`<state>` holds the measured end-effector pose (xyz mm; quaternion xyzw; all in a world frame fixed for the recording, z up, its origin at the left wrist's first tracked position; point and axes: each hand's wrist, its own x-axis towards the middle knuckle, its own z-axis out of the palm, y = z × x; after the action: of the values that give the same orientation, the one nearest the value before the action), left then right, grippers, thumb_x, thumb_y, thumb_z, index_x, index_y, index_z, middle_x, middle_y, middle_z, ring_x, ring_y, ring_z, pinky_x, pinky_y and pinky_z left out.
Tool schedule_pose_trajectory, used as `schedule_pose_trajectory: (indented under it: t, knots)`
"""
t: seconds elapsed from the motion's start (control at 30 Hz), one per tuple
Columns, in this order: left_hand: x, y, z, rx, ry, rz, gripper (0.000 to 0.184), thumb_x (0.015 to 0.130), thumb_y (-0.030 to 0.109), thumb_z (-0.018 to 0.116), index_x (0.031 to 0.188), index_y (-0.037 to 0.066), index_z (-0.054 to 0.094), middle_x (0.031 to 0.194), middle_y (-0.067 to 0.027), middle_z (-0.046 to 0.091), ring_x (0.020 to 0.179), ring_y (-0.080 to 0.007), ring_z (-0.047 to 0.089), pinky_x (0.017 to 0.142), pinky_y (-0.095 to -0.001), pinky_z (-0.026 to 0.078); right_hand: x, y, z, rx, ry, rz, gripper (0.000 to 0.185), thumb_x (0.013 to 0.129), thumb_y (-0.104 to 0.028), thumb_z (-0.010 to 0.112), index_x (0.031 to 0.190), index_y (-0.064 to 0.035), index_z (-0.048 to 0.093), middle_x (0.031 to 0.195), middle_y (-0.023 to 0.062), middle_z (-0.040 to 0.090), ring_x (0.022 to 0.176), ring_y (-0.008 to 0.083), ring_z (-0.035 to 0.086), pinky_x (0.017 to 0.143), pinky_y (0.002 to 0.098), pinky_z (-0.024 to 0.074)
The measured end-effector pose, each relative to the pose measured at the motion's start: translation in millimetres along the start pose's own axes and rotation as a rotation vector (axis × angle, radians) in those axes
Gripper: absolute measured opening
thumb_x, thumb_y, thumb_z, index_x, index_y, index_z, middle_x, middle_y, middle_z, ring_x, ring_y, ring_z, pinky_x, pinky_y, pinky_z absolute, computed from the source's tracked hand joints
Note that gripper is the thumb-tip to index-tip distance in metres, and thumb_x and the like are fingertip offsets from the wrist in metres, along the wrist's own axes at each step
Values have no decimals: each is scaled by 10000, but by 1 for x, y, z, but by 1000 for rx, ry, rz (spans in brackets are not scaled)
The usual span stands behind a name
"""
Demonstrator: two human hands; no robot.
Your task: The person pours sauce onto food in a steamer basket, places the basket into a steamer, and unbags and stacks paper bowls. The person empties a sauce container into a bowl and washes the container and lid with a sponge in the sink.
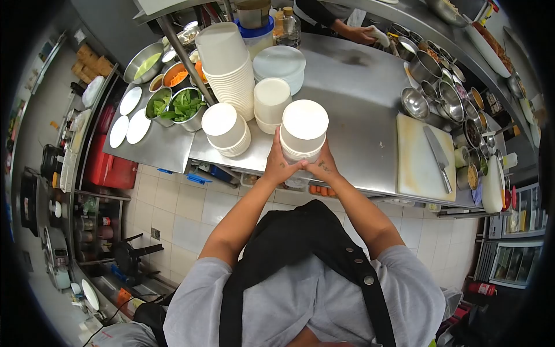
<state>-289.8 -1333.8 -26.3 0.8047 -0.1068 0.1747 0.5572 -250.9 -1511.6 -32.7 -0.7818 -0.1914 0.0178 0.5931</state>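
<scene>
Both of my hands are wrapped round a short stack of white paper bowls point(303, 127) at the front edge of the steel counter point(358, 115). My left hand point(280, 162) grips the stack's left side, and my right hand point(324, 163) its right side, with the thumbs close together in front. Just left of it stands another small bowl stack point(272, 103). Farther left is a third short stack point(225, 128), with a tall stack of white bowls point(224, 63) behind it. Round translucent lids point(280, 65) are piled behind the small stacks.
To the left are metal bowls of green leaves point(186, 105) and white lids point(138, 126). A cutting board point(425, 156) with a knife point(437, 156) lies right, beside metal bowls point(415, 103). Another person's hand point(359, 33) holds a cloth across the counter.
</scene>
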Motion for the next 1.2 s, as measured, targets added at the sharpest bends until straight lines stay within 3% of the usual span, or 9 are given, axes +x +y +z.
schedule_pose_trajectory:
  t: [0.13, 0.2, 0.33, 0.43, 0.57, 0.8, 0.87, 1.07, 1.2]
  knots:
    - [-16, -29, 1, 174, -168, -163, 1210, 644, 342, 875, 1483, -34, 88, 1458, -270, 325, 1341, -394, 377, 1085, -425, 350, -14, 19, -1, -125, -78, 72, 1118, 570, -334, 899, 1438, -20, 269, 1402, 221, 397, 1334, 372, 375, 1073, 457, 337]
    - [-21, -40, -2, 295, -254, -257, 1192, 651, 304, 873, 1478, -43, 89, 1454, -276, 324, 1346, -396, 368, 1089, -421, 349, -20, 15, -2, -444, -76, 61, 1096, 580, -309, 896, 1439, -25, 277, 1404, 236, 391, 1338, 383, 359, 1063, 482, 338]
    - [-16, -35, -12, 301, -245, -206, 1207, 646, 293, 879, 1491, -28, 79, 1485, -266, 282, 1368, -379, 338, 1119, -414, 309, -19, 15, -13, -725, -233, 110, 1180, 553, -321, 918, 1467, -44, 225, 1444, 243, 346, 1373, 370, 317, 1073, 511, 338]
    - [3, 19, -33, 63, -82, -86, 1256, 617, 296, 901, 1502, -14, 65, 1509, -244, 250, 1386, -349, 314, 1131, -412, 286, -10, -21, -33, -79, 45, 110, 1280, 530, -343, 933, 1497, -66, 143, 1482, 243, 290, 1394, 367, 287, 1103, 506, 320]
    - [29, 25, -22, -297, 6, 57, 1340, 581, 324, 921, 1516, 19, 11, 1519, -249, 219, 1398, -353, 286, 1139, -413, 269, 10, -64, -37, 81, 64, -79, 1302, 534, -303, 937, 1502, -43, 106, 1499, 245, 263, 1403, 368, 275, 1128, 476, 285]
    - [8, -17, -8, -311, -189, -203, 1251, 542, 265, 929, 1499, 50, 152, 1466, -193, 349, 1359, -327, 366, 1115, -419, 319, 13, -20, -27, 57, -121, 121, 1232, 512, -295, 940, 1468, -38, 209, 1443, 170, 381, 1360, 298, 360, 1121, 409, 295]
    - [-5, -38, -2, -137, -170, -225, 1203, 535, 244, 924, 1480, 57, 203, 1438, -177, 381, 1333, -331, 397, 1098, -421, 344, 13, -13, -29, 31, -127, 147, 1195, 506, -324, 948, 1444, -51, 260, 1408, 147, 425, 1334, 282, 395, 1121, 416, 306]
    - [1, -32, -3, 24, -177, -201, 1166, 525, 204, 918, 1464, 71, 240, 1402, -180, 412, 1303, -353, 425, 1078, -424, 372, 15, -72, -31, -136, 163, -243, 1288, 446, -418, 952, 1453, -98, 216, 1487, 191, 286, 1383, 383, 307, 1115, 492, 329]
    - [-3, -40, -1, 14, -191, -230, 1166, 527, 198, 918, 1464, 72, 237, 1411, -185, 398, 1309, -353, 415, 1077, -421, 373, 21, -87, -29, -553, 47, -324, 1358, 430, -433, 949, 1470, -143, 126, 1522, 232, 177, 1402, 437, 240, 1104, 530, 335]
